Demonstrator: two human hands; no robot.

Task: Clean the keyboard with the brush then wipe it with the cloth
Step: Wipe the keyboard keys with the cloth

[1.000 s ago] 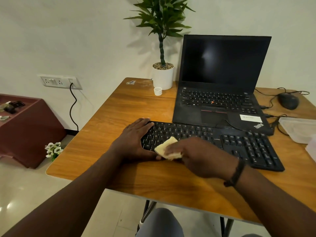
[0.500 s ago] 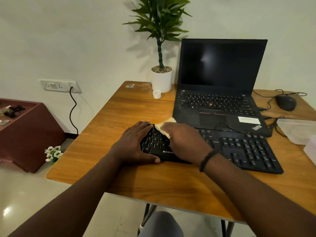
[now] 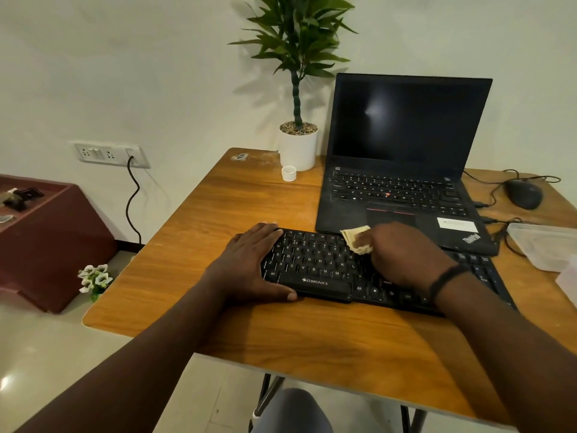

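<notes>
A black keyboard [image 3: 315, 264] lies across the wooden table [image 3: 218, 214], just in front of the laptop. My left hand [image 3: 249, 260] rests on the keyboard's left end, fingers flat along the edge and thumb against the front rim. My right hand [image 3: 402, 254] grips a folded pale yellow cloth [image 3: 356, 239] and presses it on the upper key rows near the keyboard's middle. My right hand and forearm hide the keyboard's right half. No brush is in view.
An open black laptop [image 3: 402, 170] stands directly behind the keyboard. A potted plant [image 3: 298, 145] and a small white cap [image 3: 288, 173] sit at the back. A black mouse [image 3: 523, 193] with cables lies back right, above a clear plastic container [image 3: 543, 245].
My right hand carried the cloth from the keyboard's front left up to the top rows, then rightward toward the middle. My left hand stayed on the left end.
</notes>
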